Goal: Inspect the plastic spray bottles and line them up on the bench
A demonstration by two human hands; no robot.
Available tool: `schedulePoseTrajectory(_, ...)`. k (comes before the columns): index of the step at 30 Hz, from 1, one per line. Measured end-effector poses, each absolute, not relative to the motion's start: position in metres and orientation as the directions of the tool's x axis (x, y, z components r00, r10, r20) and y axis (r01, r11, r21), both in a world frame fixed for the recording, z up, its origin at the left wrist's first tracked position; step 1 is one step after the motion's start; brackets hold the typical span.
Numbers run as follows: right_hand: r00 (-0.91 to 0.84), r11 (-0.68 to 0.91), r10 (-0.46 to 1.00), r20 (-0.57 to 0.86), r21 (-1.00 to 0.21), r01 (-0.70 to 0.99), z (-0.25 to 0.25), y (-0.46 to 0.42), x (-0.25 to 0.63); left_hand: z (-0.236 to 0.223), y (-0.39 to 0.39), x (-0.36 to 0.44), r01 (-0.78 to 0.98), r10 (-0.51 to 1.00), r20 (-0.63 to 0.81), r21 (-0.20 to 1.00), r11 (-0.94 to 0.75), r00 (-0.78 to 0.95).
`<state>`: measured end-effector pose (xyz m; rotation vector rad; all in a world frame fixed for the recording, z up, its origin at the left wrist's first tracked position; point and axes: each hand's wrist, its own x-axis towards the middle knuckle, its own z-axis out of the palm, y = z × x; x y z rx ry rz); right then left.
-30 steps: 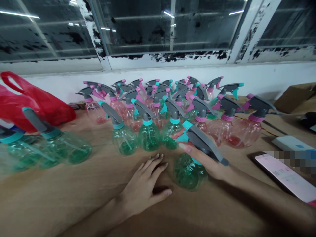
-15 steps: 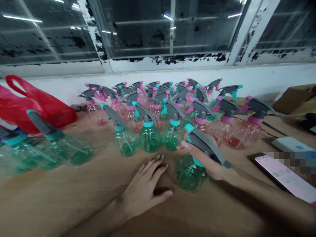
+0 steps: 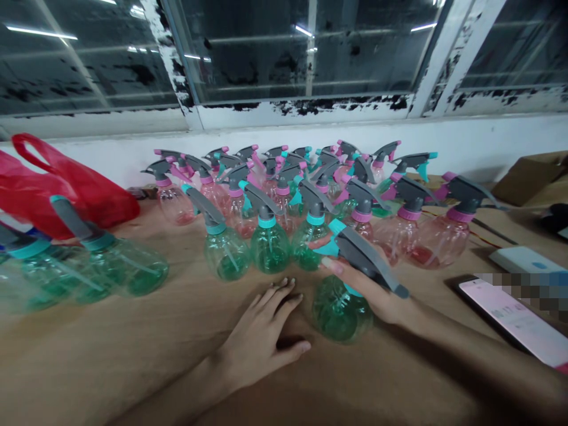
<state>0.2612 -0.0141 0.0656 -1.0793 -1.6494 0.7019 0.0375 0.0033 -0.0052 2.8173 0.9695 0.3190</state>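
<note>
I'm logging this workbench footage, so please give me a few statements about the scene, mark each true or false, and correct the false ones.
1. The right hand holds a green-tinted spray bottle by its grey sprayer head. True.
2. The left hand is gripping a spray bottle. False: the left hand rests on the tabletop, holding nothing.
3. A red plastic bag lies at the left of the bottles. True.
4. The phone lies left of both hands. False: the phone lies to the right of the right hand.
</note>
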Motion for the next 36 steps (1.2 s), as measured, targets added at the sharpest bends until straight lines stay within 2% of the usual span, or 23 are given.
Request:
schedulePoseTrajectory(19,-0.093,0.418,0.907,0.411,-0.849,0.322,0.0642,-0.0165,0.2613,-0.0061,0.0042,0.0378,0.589,0.615,0.164,0.179,-0.788,0.772)
schedulePoseTrajectory(36,-0.090,0.422,0.906,0.415,-0.856,0.299,0.0581,-0.0145,0.2625,-0.0059,0.0034,0.0379,0.580,0.613,0.152,0.214,-0.786,0.775)
